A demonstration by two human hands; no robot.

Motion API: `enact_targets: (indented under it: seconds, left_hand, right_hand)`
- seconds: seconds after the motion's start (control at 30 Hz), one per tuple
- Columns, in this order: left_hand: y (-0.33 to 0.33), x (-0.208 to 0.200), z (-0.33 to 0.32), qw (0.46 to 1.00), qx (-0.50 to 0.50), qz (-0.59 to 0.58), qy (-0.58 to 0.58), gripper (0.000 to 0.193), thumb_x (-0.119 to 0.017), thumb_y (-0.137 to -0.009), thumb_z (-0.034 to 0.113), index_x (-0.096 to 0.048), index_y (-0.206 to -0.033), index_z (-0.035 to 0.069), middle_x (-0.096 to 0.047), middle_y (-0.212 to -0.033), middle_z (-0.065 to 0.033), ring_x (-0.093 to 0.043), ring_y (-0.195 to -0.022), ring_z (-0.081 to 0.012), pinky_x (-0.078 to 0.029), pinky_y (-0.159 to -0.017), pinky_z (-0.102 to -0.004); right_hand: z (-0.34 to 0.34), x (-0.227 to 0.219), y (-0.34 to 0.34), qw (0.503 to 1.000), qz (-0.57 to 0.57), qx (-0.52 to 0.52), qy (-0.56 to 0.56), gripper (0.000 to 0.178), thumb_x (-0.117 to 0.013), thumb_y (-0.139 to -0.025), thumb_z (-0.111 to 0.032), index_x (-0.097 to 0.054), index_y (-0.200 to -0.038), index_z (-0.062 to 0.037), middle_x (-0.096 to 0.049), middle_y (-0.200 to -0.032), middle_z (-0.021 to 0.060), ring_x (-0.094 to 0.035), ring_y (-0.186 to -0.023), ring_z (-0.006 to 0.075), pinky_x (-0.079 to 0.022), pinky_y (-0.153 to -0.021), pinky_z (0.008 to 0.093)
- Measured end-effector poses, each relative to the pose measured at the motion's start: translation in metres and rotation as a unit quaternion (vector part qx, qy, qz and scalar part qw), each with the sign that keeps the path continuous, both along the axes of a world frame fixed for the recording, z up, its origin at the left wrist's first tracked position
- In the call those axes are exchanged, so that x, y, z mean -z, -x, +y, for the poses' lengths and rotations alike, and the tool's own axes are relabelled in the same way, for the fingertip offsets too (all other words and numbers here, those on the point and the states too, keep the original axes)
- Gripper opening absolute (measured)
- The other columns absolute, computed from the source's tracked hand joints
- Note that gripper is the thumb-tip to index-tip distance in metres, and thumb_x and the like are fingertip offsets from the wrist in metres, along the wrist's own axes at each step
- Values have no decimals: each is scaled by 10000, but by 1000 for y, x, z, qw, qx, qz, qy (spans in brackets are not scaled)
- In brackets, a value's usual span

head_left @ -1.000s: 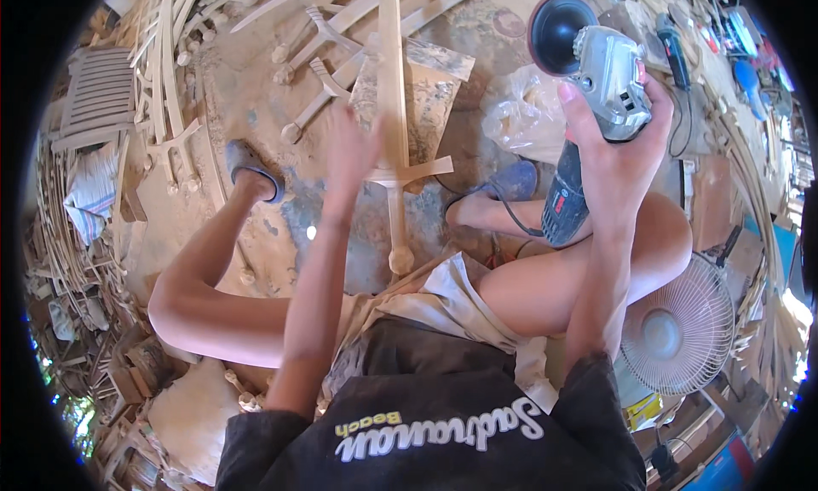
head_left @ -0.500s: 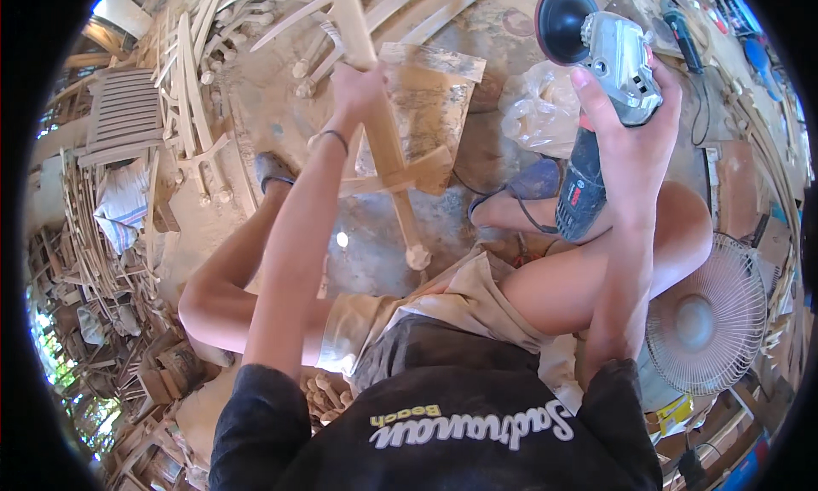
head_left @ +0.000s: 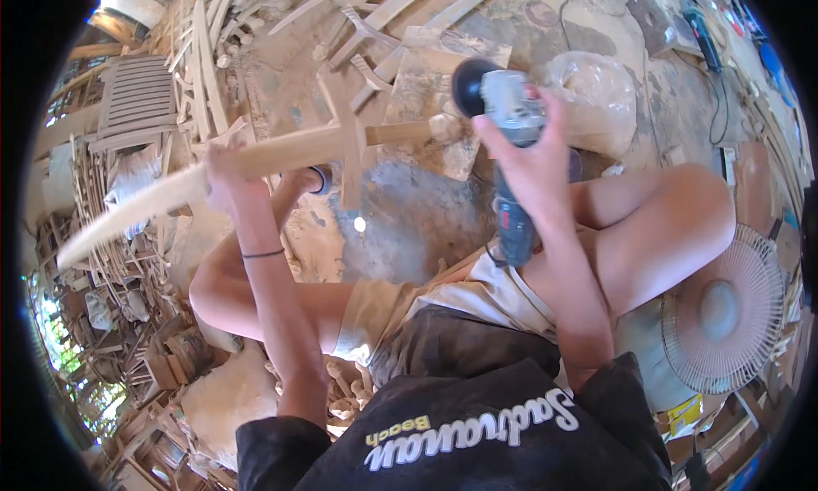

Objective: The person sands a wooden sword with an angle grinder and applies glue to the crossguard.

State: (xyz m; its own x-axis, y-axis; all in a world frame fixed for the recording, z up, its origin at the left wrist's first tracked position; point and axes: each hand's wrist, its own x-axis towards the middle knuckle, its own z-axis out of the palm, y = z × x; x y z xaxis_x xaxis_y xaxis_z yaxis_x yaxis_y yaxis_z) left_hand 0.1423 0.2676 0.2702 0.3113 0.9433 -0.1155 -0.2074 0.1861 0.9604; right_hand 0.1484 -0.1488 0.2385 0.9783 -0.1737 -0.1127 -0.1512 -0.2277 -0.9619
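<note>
Wooden sword is slanting in front of you, its tip pointing to your left and its pommel lying nearer the middle. Your left hand is clasping the blade. Your right hand is grasping an angle grinder, whose round black disc is sitting near the pommel. A fan is standing beside your right leg.

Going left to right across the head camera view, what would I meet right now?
Slatted wooden panel, left hand, sword crossguard, sword pommel, right hand holding a power tool, clear plastic, fan.
</note>
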Motion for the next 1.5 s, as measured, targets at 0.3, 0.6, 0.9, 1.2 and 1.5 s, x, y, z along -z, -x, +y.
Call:
enact_targets:
  seconds: [0.3, 0.6, 0.9, 1.2, 1.5]
  left_hand:
    - [29, 0, -55, 992, -102, 32, -64, 171, -707, -968, 53, -572, -876, 1, -681, -850, -129, -710, -799, -298, -656, -790, -467]
    - [23, -8, -72, 987, -105, 29, -121, 191, -706, -943, 42, -539, -860, 1, -651, -825, -126, -666, -732, -278, -638, -732, -454]
    - [20, -10, -70, 989, -94, 5, -112, 228, -683, -911, -4, -482, -802, -9, -633, -808, -135, -656, -724, -273, -627, -683, -441]
    - [18, -11, -71, 986, -108, -16, -126, 222, -705, -887, -18, -486, -854, -29, -645, -809, -156, -665, -703, -287, -649, -679, -469]
    - [18, -13, -66, 984, -130, 20, -122, 202, -702, -873, -27, -501, -861, -37, -647, -798, -161, -674, -692, -295, -648, -673, -474]
  right_hand:
    - [60, 36, 27, 982, 86, -125, 110, 871, -931, -832, -468, -483, -1476, -91, -779, -1180, 262, -775, -1086, 467, -594, -959, 524]
    - [90, 34, 25, 978, 32, -171, 117, 788, -870, -872, -439, -459, -1409, -34, -785, -1046, 283, -780, -963, 479, -608, -859, 560]
    - [71, 48, 21, 974, 107, -147, 136, 780, -887, -856, -438, -473, -1397, -58, -775, -1055, 310, -760, -993, 530, -593, -879, 581]
    - [85, 38, 23, 971, 110, -170, 126, 828, -874, -852, -496, -476, -1430, -57, -779, -1084, 311, -765, -1017, 516, -600, -890, 569]
    - [76, 40, 17, 967, 155, -154, 126, 803, -880, -844, -489, -511, -1392, -34, -781, -1090, 303, -769, -1056, 492, -597, -924, 551]
